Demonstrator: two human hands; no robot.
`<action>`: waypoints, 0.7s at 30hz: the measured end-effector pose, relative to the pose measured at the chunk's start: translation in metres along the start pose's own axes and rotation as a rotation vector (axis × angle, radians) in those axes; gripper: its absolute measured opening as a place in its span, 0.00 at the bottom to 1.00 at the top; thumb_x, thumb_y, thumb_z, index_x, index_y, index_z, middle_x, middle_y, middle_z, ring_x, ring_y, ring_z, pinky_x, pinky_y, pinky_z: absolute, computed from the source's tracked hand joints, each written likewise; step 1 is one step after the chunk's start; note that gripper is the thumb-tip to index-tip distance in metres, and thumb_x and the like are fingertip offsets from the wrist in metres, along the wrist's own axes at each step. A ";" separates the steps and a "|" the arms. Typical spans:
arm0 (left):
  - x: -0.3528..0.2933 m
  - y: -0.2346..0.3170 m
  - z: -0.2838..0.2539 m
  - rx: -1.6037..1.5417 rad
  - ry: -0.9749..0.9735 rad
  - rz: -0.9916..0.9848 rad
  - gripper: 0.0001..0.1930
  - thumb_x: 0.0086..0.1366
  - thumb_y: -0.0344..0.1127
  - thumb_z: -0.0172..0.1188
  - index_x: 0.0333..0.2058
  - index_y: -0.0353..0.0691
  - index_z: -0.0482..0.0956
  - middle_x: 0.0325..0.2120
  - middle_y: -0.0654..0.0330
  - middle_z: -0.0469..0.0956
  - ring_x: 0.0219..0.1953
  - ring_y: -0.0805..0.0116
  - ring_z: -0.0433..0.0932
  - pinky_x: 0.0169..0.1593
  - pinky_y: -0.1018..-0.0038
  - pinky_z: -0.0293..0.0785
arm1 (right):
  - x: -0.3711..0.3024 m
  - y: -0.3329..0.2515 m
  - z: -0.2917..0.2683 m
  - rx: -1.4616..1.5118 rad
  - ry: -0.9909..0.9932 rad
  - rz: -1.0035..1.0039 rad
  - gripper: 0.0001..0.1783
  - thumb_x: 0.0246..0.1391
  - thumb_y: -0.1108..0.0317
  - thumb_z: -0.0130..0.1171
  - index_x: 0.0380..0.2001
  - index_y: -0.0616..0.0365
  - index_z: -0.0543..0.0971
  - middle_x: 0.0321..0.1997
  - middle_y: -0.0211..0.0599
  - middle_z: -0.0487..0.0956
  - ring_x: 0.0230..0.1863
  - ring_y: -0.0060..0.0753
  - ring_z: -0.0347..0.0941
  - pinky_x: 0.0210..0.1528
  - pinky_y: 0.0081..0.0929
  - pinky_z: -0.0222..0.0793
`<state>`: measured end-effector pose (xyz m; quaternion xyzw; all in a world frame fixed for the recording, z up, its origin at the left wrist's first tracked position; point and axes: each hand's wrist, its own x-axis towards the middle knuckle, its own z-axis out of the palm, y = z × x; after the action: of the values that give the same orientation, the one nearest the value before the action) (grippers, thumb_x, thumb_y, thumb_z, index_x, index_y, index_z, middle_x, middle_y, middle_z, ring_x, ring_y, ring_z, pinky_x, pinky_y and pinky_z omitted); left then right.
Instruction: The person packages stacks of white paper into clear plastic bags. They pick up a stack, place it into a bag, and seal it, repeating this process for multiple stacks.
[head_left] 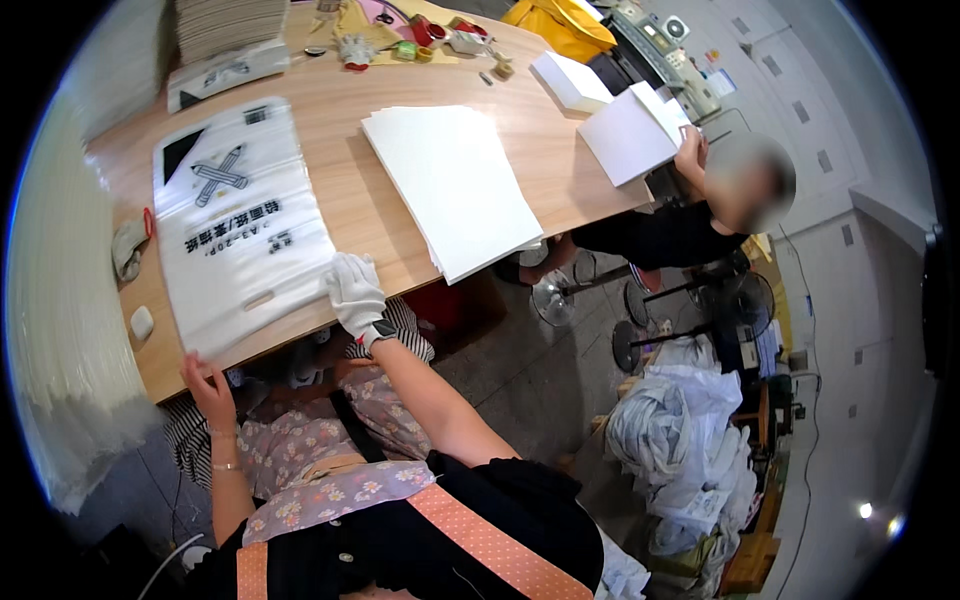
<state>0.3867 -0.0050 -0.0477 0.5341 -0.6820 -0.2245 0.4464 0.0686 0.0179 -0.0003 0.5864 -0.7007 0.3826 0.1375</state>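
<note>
A clear plastic bag printed with black crossed pencils and lettering lies flat on the wooden table in front of me, its handle slot toward me. My right hand, in a white glove and wearing a watch, is at the bag's near right corner with its fingers curled at the edge. My bare left hand is by the near left corner, fingers apart, slightly blurred; its fingertips come close to the bag's edge. To the right of the bag lies a fanned stack of white paper sheets.
Tall stacks of bags stand at the far left. Another white glove and a small white object lie by the left table edge. Tape rolls sit at the back. A co-worker handles white paper at right. Fans stand beyond.
</note>
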 end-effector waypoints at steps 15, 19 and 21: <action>-0.033 -0.244 -0.116 0.318 -0.190 -0.391 0.19 0.60 0.39 0.49 0.44 0.28 0.70 0.44 0.40 0.70 0.46 0.43 0.68 0.50 0.61 0.63 | -0.013 0.028 -0.005 0.363 0.010 0.338 0.21 0.55 0.62 0.51 0.49 0.62 0.68 0.49 0.44 0.72 0.50 0.41 0.69 0.59 0.35 0.57; -0.009 -0.208 -0.137 0.207 -0.462 -0.648 0.26 0.59 0.44 0.50 0.48 0.27 0.68 0.50 0.43 0.68 0.52 0.50 0.66 0.54 0.66 0.60 | -0.052 0.022 -0.037 0.717 -0.115 0.579 0.20 0.60 0.59 0.44 0.49 0.63 0.67 0.49 0.42 0.70 0.49 0.36 0.70 0.54 0.31 0.64; -0.033 -0.273 -0.179 0.554 -0.632 -0.660 0.29 0.58 0.53 0.49 0.51 0.36 0.68 0.52 0.46 0.67 0.56 0.51 0.64 0.57 0.65 0.59 | -0.049 0.000 -0.057 0.931 -0.192 0.858 0.19 0.58 0.61 0.47 0.47 0.62 0.69 0.43 0.39 0.72 0.43 0.35 0.72 0.47 0.31 0.68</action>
<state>0.6842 -0.0340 -0.1838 0.7243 -0.6126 -0.3145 -0.0330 0.0672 0.0925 0.0068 0.2837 -0.6426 0.6138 -0.3603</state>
